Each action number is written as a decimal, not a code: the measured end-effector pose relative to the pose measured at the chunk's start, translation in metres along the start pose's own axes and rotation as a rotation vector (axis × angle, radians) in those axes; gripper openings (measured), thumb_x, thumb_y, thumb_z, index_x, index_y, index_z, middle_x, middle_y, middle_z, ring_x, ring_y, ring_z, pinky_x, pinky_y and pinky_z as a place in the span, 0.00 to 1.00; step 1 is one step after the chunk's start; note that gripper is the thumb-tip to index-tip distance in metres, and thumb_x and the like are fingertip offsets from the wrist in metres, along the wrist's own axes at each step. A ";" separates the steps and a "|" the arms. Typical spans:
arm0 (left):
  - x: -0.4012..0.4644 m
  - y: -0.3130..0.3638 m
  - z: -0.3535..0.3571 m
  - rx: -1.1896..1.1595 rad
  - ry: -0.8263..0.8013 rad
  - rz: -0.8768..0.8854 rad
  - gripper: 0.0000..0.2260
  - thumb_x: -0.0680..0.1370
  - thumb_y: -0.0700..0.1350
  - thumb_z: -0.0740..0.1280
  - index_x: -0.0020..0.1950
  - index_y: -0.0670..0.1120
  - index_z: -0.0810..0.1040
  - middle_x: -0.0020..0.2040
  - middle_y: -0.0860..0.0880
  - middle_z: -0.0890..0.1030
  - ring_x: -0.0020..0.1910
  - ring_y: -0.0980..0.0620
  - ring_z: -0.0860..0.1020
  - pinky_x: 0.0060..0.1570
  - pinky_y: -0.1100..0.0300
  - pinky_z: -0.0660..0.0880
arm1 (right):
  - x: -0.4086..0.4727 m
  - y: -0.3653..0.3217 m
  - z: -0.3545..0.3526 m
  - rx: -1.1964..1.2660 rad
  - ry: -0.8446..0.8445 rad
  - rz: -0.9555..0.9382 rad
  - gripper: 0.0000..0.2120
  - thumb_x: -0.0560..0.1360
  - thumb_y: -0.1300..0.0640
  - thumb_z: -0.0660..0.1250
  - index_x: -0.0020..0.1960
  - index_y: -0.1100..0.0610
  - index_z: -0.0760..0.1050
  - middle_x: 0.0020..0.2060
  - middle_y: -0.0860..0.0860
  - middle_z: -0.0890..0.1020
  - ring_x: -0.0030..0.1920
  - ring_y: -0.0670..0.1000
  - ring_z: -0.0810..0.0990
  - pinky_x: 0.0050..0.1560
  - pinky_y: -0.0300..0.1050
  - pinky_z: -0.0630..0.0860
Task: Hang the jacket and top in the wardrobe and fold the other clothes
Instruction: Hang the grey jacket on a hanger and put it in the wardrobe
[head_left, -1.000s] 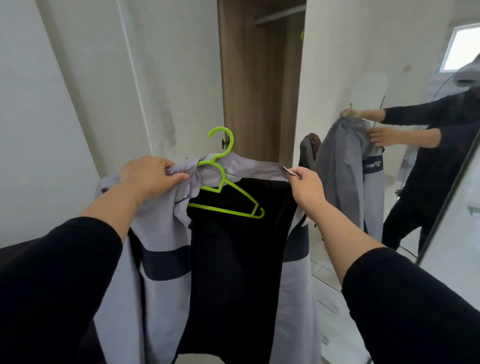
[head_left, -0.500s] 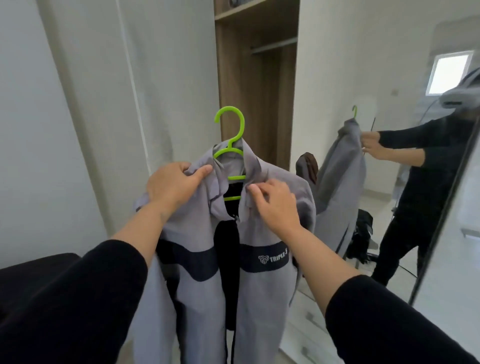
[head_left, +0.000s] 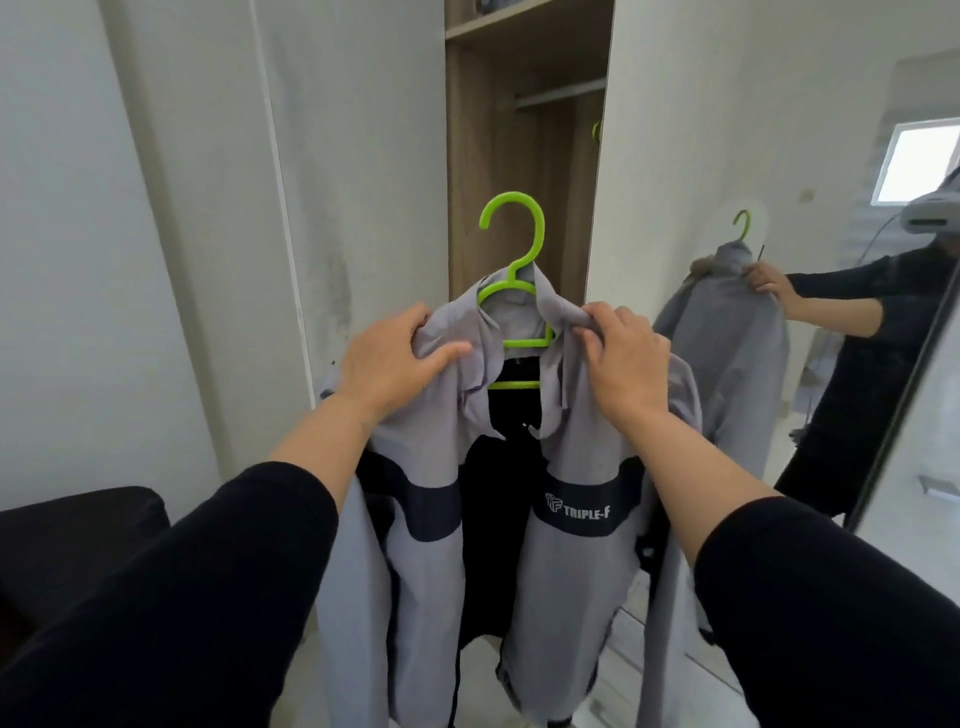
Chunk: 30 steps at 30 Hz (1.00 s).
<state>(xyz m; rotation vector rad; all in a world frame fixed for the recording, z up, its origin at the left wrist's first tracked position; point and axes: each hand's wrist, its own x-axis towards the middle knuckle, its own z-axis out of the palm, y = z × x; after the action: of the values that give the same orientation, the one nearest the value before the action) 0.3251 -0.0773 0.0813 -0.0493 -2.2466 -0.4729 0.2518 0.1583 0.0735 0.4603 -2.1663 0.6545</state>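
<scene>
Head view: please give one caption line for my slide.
Both hands, left and right, hold a grey jacket on a green hanger before the open wardrobe.

Both arms reach forward in black sleeves pushed up the forearms. The left hand (head_left: 387, 358) and right hand (head_left: 626, 353) each grip cloth at shoulder height, fingers (head_left: 597, 322) curled.

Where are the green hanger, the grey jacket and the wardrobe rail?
green hanger (head_left: 514, 228): head view, on its hook.
grey jacket (head_left: 566, 571): head view, front panel below the logo band.
wardrobe rail (head_left: 561, 95): head view, middle of the bar.
</scene>
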 end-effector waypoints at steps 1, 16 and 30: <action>0.003 -0.004 -0.002 0.058 -0.069 0.076 0.20 0.69 0.61 0.72 0.51 0.49 0.74 0.44 0.52 0.76 0.44 0.49 0.74 0.42 0.55 0.69 | 0.004 0.004 -0.003 0.001 0.012 0.011 0.10 0.80 0.54 0.57 0.58 0.53 0.73 0.50 0.54 0.78 0.54 0.58 0.73 0.52 0.53 0.65; 0.053 -0.061 0.038 0.105 -0.196 -0.140 0.13 0.80 0.51 0.53 0.56 0.49 0.73 0.55 0.45 0.80 0.54 0.42 0.77 0.53 0.52 0.69 | 0.055 0.037 0.022 -0.136 0.100 0.010 0.11 0.80 0.51 0.58 0.59 0.52 0.74 0.51 0.52 0.78 0.54 0.56 0.73 0.50 0.51 0.61; 0.221 -0.113 0.131 0.040 -0.083 -0.024 0.12 0.83 0.48 0.52 0.55 0.41 0.69 0.57 0.38 0.75 0.56 0.38 0.73 0.49 0.50 0.65 | 0.189 0.017 0.121 -0.458 0.239 -0.145 0.10 0.78 0.49 0.62 0.48 0.55 0.78 0.39 0.54 0.80 0.40 0.60 0.79 0.37 0.48 0.62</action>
<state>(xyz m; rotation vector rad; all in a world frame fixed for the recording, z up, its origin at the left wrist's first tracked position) 0.0626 -0.1624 0.1314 -0.0215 -2.3391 -0.4459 0.0552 0.0806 0.1521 0.2723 -1.9521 0.1150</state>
